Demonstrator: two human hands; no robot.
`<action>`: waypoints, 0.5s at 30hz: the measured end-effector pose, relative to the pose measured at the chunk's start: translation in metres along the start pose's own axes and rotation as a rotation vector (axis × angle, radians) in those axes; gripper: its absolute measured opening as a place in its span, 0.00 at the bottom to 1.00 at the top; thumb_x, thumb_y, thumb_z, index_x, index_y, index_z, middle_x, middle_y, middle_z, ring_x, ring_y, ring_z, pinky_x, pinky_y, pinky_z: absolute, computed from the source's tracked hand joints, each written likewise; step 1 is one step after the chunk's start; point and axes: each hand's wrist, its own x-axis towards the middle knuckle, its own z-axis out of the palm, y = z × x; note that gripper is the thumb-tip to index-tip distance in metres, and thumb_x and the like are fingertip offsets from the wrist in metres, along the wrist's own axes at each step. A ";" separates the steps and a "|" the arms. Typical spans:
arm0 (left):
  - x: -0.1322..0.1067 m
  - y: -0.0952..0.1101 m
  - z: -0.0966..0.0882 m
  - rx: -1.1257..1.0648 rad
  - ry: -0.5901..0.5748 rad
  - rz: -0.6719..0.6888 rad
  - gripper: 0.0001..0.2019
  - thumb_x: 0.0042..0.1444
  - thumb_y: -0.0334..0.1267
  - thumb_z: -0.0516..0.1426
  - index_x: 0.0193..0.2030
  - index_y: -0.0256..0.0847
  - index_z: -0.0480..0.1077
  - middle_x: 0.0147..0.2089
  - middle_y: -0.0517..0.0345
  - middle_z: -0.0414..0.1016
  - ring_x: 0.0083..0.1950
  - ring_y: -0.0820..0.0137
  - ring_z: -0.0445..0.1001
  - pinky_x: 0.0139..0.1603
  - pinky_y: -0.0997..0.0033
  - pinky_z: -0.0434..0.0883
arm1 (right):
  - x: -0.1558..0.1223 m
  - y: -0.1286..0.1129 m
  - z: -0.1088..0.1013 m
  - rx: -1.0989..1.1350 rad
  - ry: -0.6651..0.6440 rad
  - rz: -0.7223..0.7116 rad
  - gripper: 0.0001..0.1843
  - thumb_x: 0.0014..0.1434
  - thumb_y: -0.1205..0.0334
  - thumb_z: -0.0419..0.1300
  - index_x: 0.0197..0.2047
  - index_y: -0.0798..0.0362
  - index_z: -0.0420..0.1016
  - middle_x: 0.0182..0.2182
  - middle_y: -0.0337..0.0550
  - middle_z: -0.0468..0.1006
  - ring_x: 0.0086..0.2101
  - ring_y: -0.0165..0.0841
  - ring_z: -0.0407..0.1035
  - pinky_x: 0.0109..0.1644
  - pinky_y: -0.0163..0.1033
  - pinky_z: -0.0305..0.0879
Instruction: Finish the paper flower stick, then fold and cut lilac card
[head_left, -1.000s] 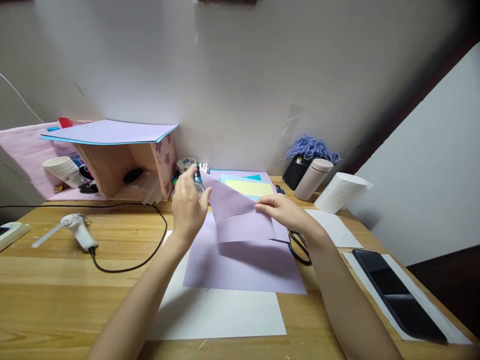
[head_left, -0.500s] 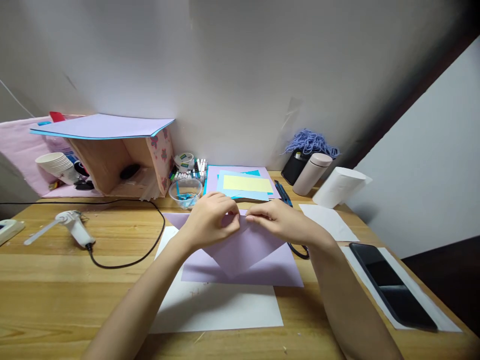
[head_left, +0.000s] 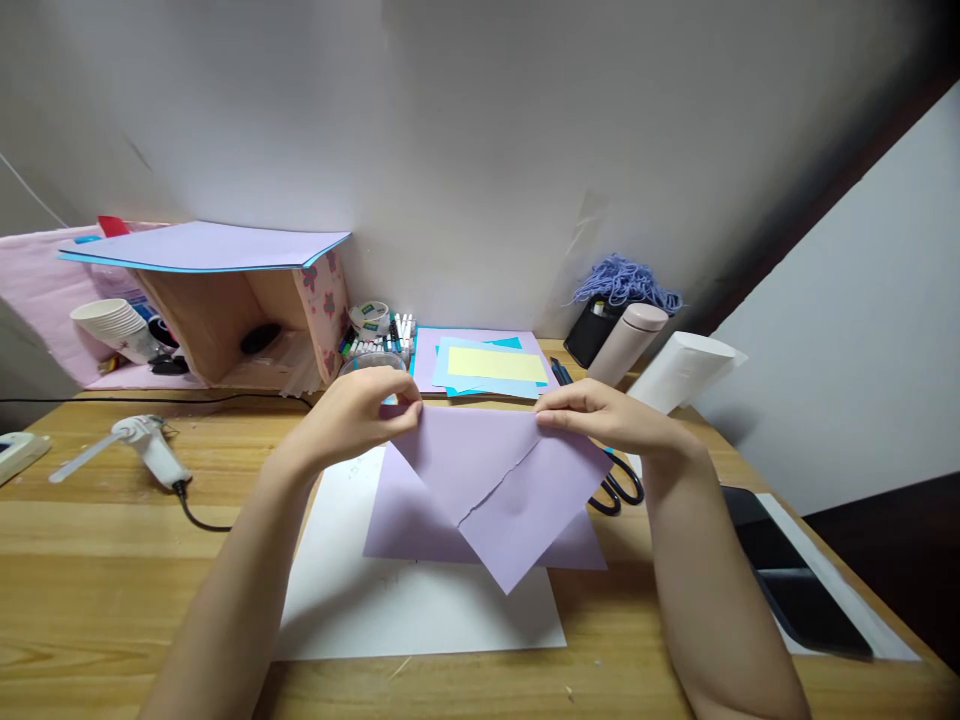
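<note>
A folded lilac paper sheet point(head_left: 487, 480) hangs point-down just above the wooden desk, with a crease or tear line running across it. My left hand point(head_left: 360, 410) pinches its upper left corner. My right hand point(head_left: 600, 415) pinches its upper right corner. Under it lie another lilac sheet point(head_left: 397, 520) and a large white sheet point(head_left: 390, 610).
A glue gun point(head_left: 146, 450) with a black cord lies at the left. Black scissors point(head_left: 619, 488) sit right of the paper, and a dark phone point(head_left: 795, 580) lies on white paper. Coloured sheets point(head_left: 491, 365), markers point(head_left: 379, 340), a pink flask point(head_left: 626, 345), a paper roll point(head_left: 686, 370) and an open box point(head_left: 225, 320) line the wall.
My hands moved apart along the top edge and lifted the folded lilac sheet, which now spreads wider and hangs with its point down. One second ago one flap was still being folded over.
</note>
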 end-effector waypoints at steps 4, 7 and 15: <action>-0.003 -0.009 -0.008 -0.008 0.050 -0.044 0.07 0.52 0.39 0.52 0.28 0.39 0.68 0.28 0.60 0.71 0.30 0.74 0.66 0.31 0.76 0.61 | -0.002 0.009 -0.008 0.077 -0.013 0.027 0.20 0.55 0.46 0.55 0.30 0.56 0.73 0.28 0.42 0.72 0.29 0.31 0.65 0.30 0.33 0.58; -0.006 -0.013 -0.013 -0.023 0.078 -0.082 0.09 0.52 0.42 0.53 0.28 0.39 0.69 0.28 0.60 0.71 0.30 0.74 0.66 0.30 0.77 0.61 | -0.003 0.013 -0.011 0.104 0.003 0.055 0.20 0.53 0.46 0.56 0.30 0.56 0.73 0.28 0.43 0.71 0.29 0.31 0.65 0.30 0.34 0.59; -0.012 -0.021 -0.022 -0.104 0.125 -0.167 0.10 0.50 0.44 0.54 0.26 0.40 0.70 0.26 0.60 0.70 0.27 0.74 0.65 0.27 0.77 0.59 | -0.006 0.017 -0.015 0.145 0.035 0.096 0.21 0.51 0.45 0.58 0.29 0.56 0.73 0.26 0.43 0.72 0.27 0.31 0.65 0.28 0.34 0.60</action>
